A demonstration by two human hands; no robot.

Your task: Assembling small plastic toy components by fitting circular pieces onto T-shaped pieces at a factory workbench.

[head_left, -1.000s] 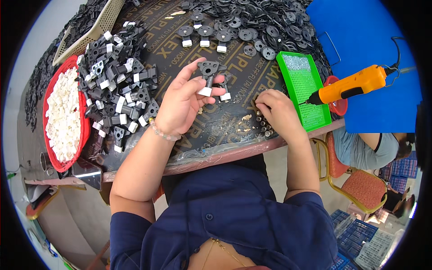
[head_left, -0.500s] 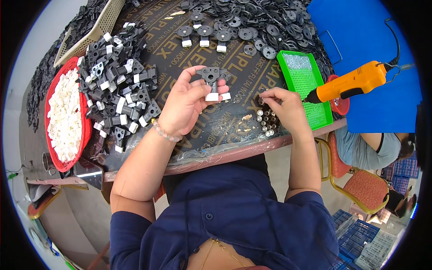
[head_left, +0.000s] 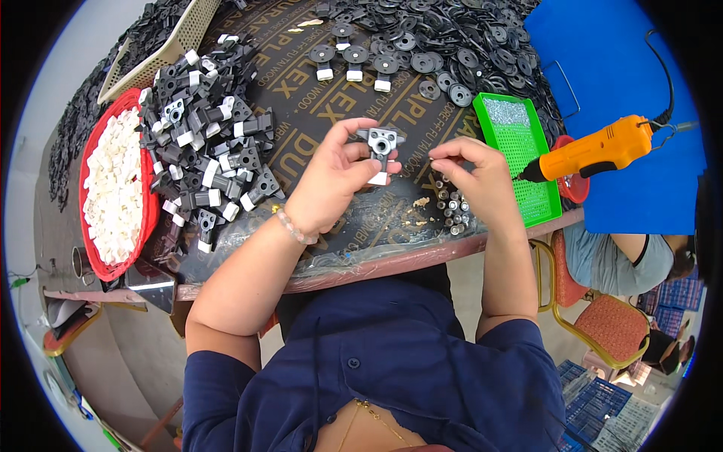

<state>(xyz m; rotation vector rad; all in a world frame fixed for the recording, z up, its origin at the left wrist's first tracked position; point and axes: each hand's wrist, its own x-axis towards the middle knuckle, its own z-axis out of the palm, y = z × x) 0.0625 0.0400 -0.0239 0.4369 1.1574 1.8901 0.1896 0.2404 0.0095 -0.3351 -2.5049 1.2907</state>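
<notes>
Above the table my left hand (head_left: 339,177) holds a black plastic bracket (head_left: 382,141) with a round hole in its face and a white end piece (head_left: 379,178) at the bottom. Thumb and fingers close around its stem. To the right, my right hand (head_left: 476,169) is closed in a pinch, its fingertips a short way from the bracket. A small metal part (head_left: 431,157) barely shows between them, mostly hidden. Just below that hand, several small metal cylinders (head_left: 454,211) lie in a cluster near the table edge.
At left are a heap of black brackets with white ends (head_left: 218,143) and a red basket (head_left: 151,207) of white pieces. Black discs (head_left: 482,45) cover the far side. A green tray (head_left: 553,184) with screws and an orange electric screwdriver (head_left: 599,149) stand right. Someone sits beyond.
My right hand has moved from the metal cylinders toward the bracket, fingertips pinched. The bracket has tilted in my left hand, so its face catches more light. The whole view has shifted slightly.
</notes>
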